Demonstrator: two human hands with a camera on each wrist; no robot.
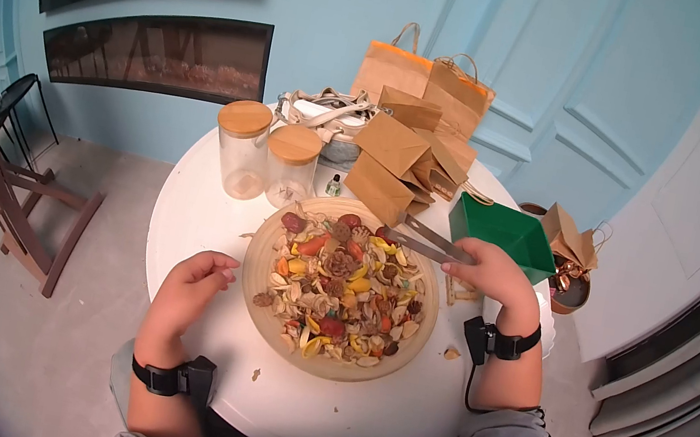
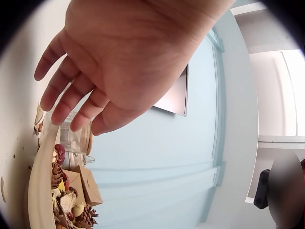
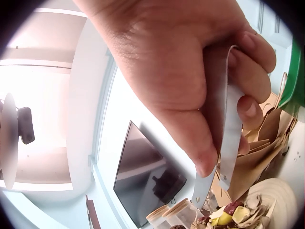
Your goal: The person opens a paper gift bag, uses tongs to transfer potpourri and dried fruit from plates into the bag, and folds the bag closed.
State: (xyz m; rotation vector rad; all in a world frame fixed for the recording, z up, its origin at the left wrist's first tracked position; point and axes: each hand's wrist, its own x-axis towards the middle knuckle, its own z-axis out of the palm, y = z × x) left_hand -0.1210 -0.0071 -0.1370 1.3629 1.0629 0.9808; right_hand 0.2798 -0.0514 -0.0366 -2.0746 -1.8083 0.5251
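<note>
My right hand [image 1: 497,277] grips a pair of metal tongs [image 1: 428,244] between thumb and fingers. The two tong arms stand apart and point left over the far right part of a round wooden plate [image 1: 258,326]. In the right wrist view, the bent end of the tongs [image 3: 230,124] lies inside the curled fingers. Heaped on the plate is a potpourri mix [image 1: 354,299] of dried petals, yellow and orange pieces and pine cones [image 1: 342,263]. At the plate's left edge my left hand [image 1: 188,288] hovers with relaxed fingers and holds nothing, its palm [image 2: 128,62] showing in the left wrist view.
Two glass jars [image 1: 244,158] with wooden lids stand behind the plate at left, near a small bottle [image 1: 334,185]. Brown paper bags [image 1: 391,143] and a grey-and-white bag [image 1: 341,153] crowd the back. A green box [image 1: 504,235] sits beyond my right hand. Scraps dot the white table [image 1: 261,404].
</note>
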